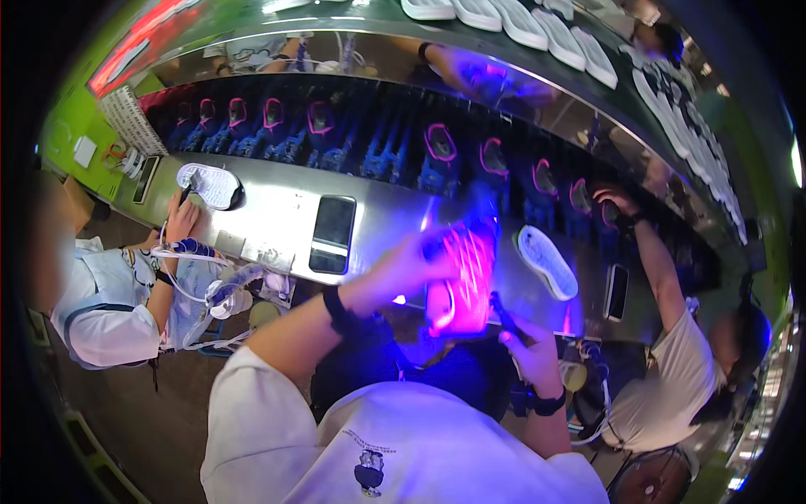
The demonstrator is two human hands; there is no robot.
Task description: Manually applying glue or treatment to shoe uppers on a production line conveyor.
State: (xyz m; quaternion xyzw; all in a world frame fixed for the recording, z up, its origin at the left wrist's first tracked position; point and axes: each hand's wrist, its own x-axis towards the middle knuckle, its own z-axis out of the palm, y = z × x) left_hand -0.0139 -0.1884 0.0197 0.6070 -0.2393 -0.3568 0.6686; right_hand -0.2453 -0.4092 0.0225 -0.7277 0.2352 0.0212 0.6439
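Observation:
Under purple light, a shoe [470,281] with pale laces glows pink and red at the front edge of the metal bench. My left hand [410,267], slightly blurred, is closed on its left side near the top. In my right hand [535,359] is a slim dark tool [502,312]. Its tip points up beside the shoe's lower right side; I cannot tell whether it touches. A white shoe sole [547,262] lies on the bench just right of the shoe.
A phone [333,235] lies left of my left hand; another phone [616,292] lies at right. Behind the bench runs a dark rack [369,143] of several shoes. White soles [520,23] line the shelf above. Co-workers sit on both sides; the left one handles a sole [217,186].

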